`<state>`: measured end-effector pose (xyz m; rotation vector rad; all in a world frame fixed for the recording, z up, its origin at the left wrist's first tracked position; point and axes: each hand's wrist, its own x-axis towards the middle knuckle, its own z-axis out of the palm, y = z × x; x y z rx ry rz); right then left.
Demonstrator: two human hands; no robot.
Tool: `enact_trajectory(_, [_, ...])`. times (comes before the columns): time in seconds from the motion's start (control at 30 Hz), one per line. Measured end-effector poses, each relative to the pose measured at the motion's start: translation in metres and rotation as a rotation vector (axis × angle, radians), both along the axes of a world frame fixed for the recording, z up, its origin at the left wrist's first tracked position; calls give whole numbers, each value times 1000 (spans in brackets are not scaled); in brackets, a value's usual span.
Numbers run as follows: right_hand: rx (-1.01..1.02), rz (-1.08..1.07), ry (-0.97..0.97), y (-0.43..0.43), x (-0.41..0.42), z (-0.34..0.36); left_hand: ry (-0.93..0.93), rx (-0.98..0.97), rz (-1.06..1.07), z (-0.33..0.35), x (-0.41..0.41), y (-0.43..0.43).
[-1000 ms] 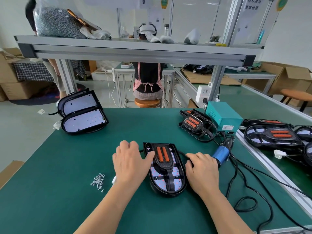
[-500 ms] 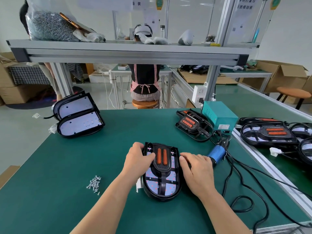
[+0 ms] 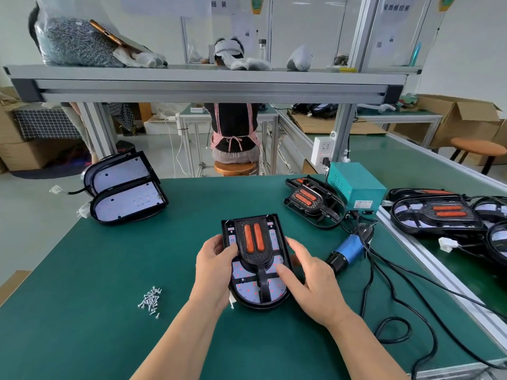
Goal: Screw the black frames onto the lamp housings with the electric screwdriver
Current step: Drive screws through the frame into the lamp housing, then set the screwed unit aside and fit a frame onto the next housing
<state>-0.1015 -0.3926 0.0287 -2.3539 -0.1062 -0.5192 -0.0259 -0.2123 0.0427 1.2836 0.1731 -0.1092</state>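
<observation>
Black frame (image 3: 255, 244) of rigid plastic with two orange inserts, seated on the lamp housing (image 3: 258, 296) at centre frame on the green tabletop (image 3: 82, 311). Left hand (image 3: 212, 266) and right hand (image 3: 310, 283) grasp the housing's side rims, thumbs on its face. It is probably light and stiff, best held there. Electric screwdriver (image 3: 348, 252) lies right, screws (image 3: 151, 298) lower left. Screw holes are indistinct; the fingertips underneath are hidden.
</observation>
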Motion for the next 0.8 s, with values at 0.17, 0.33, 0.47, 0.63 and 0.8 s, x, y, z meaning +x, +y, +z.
enact_trajectory(0.17, [732, 151, 144, 3, 1, 13, 38, -187, 34, 10, -2, -5])
enact_trajectory(0.33, [1289, 296, 354, 13, 5, 22, 120, -351, 4, 15, -4, -11])
enact_trajectory(0.47, [1489, 446, 553, 19, 1, 23, 139, -398, 10, 13, -5, -10])
enact_trajectory(0.63, [1570, 506, 572, 29, -5, 20, 81, -293, 5, 12, -16, -16])
enact_trajectory(0.8, [1653, 440, 459, 37, -8, 14, -38, -8, -36, 14, -25, -20])
